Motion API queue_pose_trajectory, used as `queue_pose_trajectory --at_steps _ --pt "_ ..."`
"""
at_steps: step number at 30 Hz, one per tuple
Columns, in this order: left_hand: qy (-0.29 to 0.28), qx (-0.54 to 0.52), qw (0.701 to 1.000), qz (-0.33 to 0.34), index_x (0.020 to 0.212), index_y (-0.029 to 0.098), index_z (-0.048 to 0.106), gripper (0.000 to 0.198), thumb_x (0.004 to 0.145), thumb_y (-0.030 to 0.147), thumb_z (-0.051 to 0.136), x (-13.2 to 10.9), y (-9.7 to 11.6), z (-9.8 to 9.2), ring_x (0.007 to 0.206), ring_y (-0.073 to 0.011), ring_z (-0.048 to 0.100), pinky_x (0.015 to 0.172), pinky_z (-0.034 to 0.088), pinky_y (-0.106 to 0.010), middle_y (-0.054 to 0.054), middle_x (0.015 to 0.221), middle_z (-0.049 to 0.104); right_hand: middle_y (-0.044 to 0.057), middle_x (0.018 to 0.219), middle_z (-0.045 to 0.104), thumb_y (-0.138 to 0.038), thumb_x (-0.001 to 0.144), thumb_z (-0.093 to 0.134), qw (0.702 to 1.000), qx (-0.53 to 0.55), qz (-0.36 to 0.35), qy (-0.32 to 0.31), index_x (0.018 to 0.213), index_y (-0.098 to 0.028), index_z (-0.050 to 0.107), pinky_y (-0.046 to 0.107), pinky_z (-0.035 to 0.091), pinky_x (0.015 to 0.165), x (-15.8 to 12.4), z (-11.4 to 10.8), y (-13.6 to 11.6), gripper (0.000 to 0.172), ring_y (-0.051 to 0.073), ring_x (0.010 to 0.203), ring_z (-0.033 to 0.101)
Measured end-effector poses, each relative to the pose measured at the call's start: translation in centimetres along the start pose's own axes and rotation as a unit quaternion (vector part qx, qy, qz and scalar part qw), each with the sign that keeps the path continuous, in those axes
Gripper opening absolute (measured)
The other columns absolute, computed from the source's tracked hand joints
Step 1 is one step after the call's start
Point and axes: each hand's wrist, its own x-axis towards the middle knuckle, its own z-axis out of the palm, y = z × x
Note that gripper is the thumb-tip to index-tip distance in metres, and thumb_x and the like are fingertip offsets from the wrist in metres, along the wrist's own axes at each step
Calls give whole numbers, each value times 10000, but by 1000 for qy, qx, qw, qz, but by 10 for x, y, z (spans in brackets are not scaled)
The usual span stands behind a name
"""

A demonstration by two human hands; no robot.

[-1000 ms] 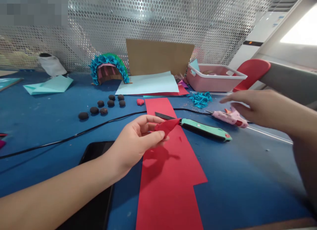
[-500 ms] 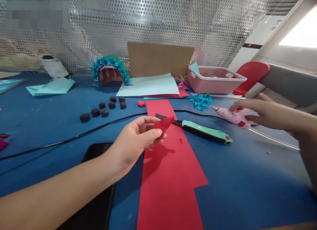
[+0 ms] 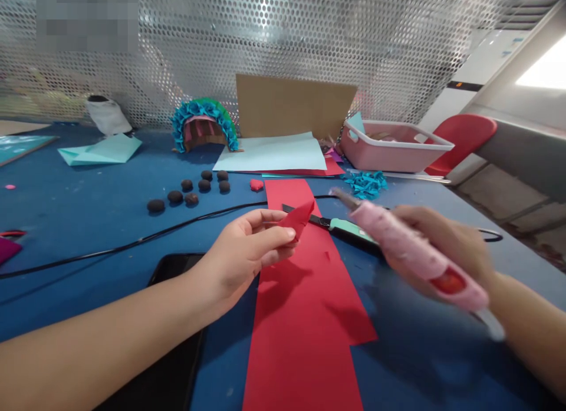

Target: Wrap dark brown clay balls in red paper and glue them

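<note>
My left hand (image 3: 241, 255) is closed in a pinch on a small red paper piece (image 3: 299, 217), held just above a long red paper strip (image 3: 305, 305) on the blue table. My right hand (image 3: 446, 252) grips a pink glue gun (image 3: 409, 252), blurred by motion, its nozzle pointing left toward the paper piece. A teal-handled utility knife (image 3: 342, 225) lies across the strip, partly hidden behind the glue gun.
A black cable (image 3: 132, 243) crosses the table. Several dark round balls (image 3: 190, 190) lie behind it, and a black phone (image 3: 170, 316) lies under my left arm. At the back stand a teal paper arch (image 3: 204, 123), cardboard (image 3: 294, 104), light blue sheets (image 3: 274, 153) and a pink basket (image 3: 393, 147).
My right hand took hold of the pink glue gun at the right, lifted it and brought it left toward the red paper piece. My left hand stayed almost still.
</note>
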Motion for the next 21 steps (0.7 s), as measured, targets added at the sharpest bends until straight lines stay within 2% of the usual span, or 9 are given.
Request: queue_pose_trajectory --at_steps 3,5,8,11,14,17,21 --pt "3 -5 1000 -2 818 161 587 195 716 105 742 0 -1 -1 645 -66 648 677 537 -181 47 700 658 62 755 599 -283 909 459 985 40 -160 -56 1008 -241 521 299 440 587 1 9 -18 124 172 649 555" --pt "-5 11 1000 5 796 158 573 196 717 118 747 0 -3 -1 646 -65 646 667 534 -175 48 693 657 81 778 583 -261 928 406 976 31 -204 -63 1023 -207 506 305 453 598 4 11 -22 148 177 670 553" --pt "-36 47 998 35 786 155 576 182 729 157 749 -2 -6 -3 659 -64 637 661 524 -172 42 715 665 95 815 589 -241 939 362 970 -9 -239 -37 1001 -195 488 299 482 625 7 14 -22 148 178 712 570" --pt "-59 69 994 66 805 159 593 144 756 174 727 -3 -9 -4 674 -58 621 661 506 -169 38 758 668 84 807 594 -212 931 363 967 -40 -253 -19 970 -205 475 293 483 618 7 15 -22 119 174 710 568" --pt "-61 87 991 85 922 194 625 182 766 170 715 -6 -9 -4 706 -62 612 675 500 -179 47 792 657 74 772 588 -195 921 371 966 -48 -254 -12 935 -204 472 284 472 598 5 14 -22 103 168 680 558" --pt "-68 114 987 94 1021 232 643 259 776 168 698 -8 -9 -4 692 -62 599 659 492 -179 62 747 627 55 725 574 -184 917 375 966 -54 -251 -5 891 -206 467 264 453 569 4 12 -20 98 151 631 543" --pt "-66 127 985 97 1014 238 643 254 774 173 694 -9 -9 -4 658 -59 588 634 476 -175 69 699 606 39 689 560 -180 913 404 969 -70 -235 2 840 -220 454 253 415 532 3 10 -17 97 147 610 541"
